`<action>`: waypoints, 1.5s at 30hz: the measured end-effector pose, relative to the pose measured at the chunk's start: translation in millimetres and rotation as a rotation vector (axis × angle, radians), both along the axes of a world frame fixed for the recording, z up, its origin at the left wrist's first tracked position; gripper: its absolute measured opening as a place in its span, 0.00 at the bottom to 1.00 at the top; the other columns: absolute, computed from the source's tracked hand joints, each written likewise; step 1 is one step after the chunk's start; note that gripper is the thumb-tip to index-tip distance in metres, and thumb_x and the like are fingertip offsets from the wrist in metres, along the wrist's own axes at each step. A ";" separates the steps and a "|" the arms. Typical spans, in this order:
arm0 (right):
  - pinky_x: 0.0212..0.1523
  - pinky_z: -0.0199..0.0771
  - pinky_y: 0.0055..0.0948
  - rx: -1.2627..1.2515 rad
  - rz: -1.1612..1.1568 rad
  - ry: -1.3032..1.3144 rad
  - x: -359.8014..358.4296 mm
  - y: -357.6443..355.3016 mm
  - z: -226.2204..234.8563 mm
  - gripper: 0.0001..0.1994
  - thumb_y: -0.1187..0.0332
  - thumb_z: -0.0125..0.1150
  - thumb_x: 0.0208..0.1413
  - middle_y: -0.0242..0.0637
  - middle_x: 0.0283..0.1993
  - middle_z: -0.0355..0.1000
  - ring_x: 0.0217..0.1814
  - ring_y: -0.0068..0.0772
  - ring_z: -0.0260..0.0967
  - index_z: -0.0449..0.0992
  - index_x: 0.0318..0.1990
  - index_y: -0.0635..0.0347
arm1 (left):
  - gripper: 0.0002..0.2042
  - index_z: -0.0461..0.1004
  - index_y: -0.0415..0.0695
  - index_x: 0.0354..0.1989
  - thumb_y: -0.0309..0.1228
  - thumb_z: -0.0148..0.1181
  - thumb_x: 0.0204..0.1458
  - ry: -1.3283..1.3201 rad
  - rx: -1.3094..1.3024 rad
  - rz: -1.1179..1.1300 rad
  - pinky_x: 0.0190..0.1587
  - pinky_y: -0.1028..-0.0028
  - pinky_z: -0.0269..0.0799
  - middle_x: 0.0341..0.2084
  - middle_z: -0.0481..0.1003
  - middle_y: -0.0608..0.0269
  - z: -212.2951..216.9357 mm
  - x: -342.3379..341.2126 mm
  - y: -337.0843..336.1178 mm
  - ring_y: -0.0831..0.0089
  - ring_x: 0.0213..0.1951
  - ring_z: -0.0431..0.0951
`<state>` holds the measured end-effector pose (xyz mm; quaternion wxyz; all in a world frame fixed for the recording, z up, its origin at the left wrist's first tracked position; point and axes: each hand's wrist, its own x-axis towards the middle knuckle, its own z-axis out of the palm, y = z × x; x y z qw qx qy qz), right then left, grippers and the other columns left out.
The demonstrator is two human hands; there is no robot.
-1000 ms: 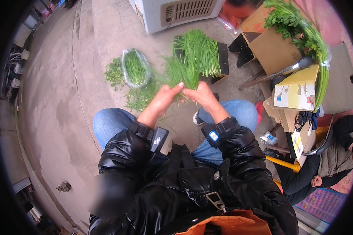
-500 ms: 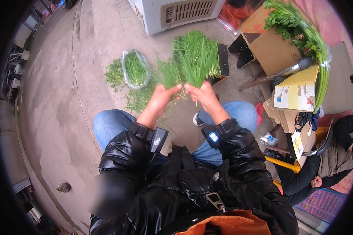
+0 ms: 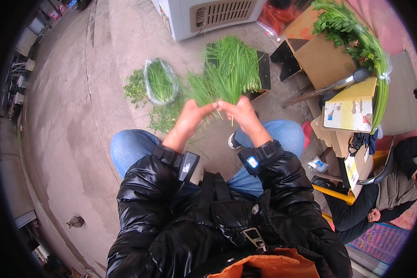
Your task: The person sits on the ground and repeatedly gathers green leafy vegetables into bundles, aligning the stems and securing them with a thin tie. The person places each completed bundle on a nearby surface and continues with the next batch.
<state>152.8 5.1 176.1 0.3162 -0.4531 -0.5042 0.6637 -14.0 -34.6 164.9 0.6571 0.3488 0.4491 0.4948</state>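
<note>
Both hands meet over the greens between my knees, thumbs almost touching. My left hand (image 3: 190, 116) is closed round a thinner bunch of chives (image 3: 201, 87), its blades pointing away from me. In my right hand (image 3: 243, 115) is a thicker bunch of chives (image 3: 227, 76), gripped near its lower ends. Its leaves overlap a pile of chives (image 3: 251, 69) lying on a dark box-like stand (image 3: 264, 69). To the left, a clear plastic bag (image 3: 174, 92) contains more chives (image 3: 160, 78). Loose green scraps (image 3: 164, 116) lie on the ground beside my left hand.
Leafy greens (image 3: 135, 87) lie left of the bag. A white vented appliance (image 3: 180, 21) stands ahead. At right are cardboard boxes (image 3: 324, 58), celery (image 3: 379, 88) and a seated person (image 3: 356, 204). A cat-like shape (image 3: 75, 221) is on the concrete at left.
My left hand has shifted slightly right, bringing its thumb up to my right hand. The right hand and its bunch have hardly moved.
</note>
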 end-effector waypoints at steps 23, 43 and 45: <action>0.18 0.58 0.18 -0.007 -0.051 0.018 -1.1 1.2 -6.9 0.07 0.68 0.64 0.46 0.25 0.21 0.68 0.18 0.14 0.59 0.75 0.31 0.60 | 0.10 0.74 0.38 0.39 0.24 0.59 0.47 0.090 0.081 0.050 0.38 0.79 0.68 0.32 0.76 0.67 -0.6 5.1 -0.6 0.81 0.34 0.73; 0.19 0.57 0.16 0.014 -0.068 0.042 0.0 1.0 -2.9 0.07 0.69 0.64 0.46 0.24 0.23 0.69 0.19 0.12 0.58 0.76 0.33 0.60 | 0.08 0.74 0.39 0.37 0.25 0.60 0.47 0.058 0.093 0.102 0.36 0.79 0.66 0.31 0.75 0.68 -5.2 6.2 -1.0 0.81 0.32 0.72; 0.19 0.57 0.16 0.020 -0.086 0.038 0.3 1.3 -3.8 0.07 0.69 0.64 0.46 0.24 0.23 0.69 0.19 0.12 0.58 0.76 0.32 0.60 | 0.08 0.74 0.39 0.37 0.24 0.60 0.47 0.085 0.062 0.092 0.35 0.79 0.66 0.30 0.75 0.68 -7.1 5.3 -0.2 0.81 0.31 0.71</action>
